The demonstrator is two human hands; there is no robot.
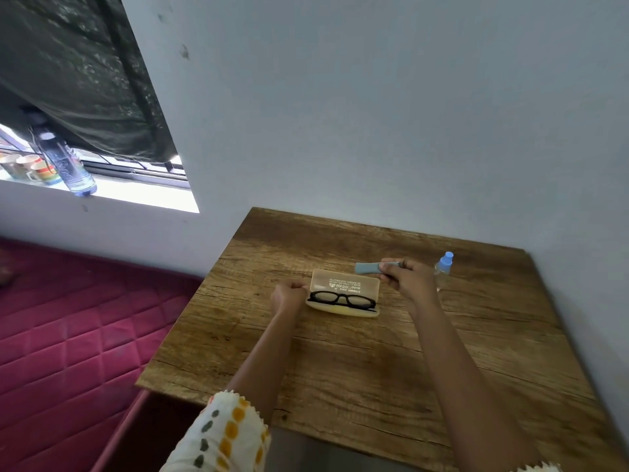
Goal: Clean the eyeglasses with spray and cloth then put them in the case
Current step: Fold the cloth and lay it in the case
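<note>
the glasses [342, 299] lie in the open case [345, 280], lenses toward the person, lid standing up behind them; the case sits mid-table [374, 386]; the left hand [289, 294] is at the case's left end, fingers curled in against the rim where lid meets base, seemingly gripping it, though how firm the hold is i cannot tell; the right hand [410, 277] pinches a folded blue-grey cloth [366, 267] between thumb and curled fingers, the free end of the cloth poking out over the lid's right corner; the spray [444, 267] stands upright just behind that hand, near the wall.

judging by this, the glasses are stowed and what is left is likely tucking the cloth in and closing the lid; risks from here: the cloth laid bunched over the frame could keep the lid from latching, or press on the lenses when it shuts; a temple arm sitting proud of the base could get caught by the lid; shutting with only one end held could twist or skid the light case on the smooth wood; the right wrist drawing back could knock the spray over, since it stands so close behind.
</note>
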